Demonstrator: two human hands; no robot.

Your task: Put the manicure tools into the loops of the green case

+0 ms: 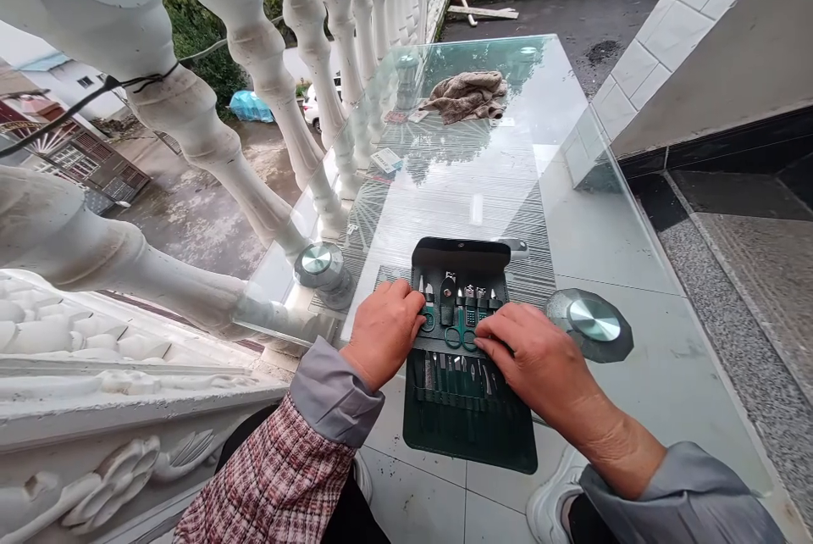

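A dark green manicure case lies unfolded at the near end of the glass table. Its upper part holds small scissors with green ring handles, nail clippers and other metal tools under straps. Several slim tools stand in a row of loops below. My left hand is closed at the case's left edge, fingertips beside another green-ringed tool. My right hand pinches at the right ring of the scissors, which lie flat in the case. The fingers partly hide both contacts.
The glass table has round metal-topped supports. A crumpled brown cloth lies toward its far end, and a small card shows at the left. White balusters line the left; a tiled wall stands right.
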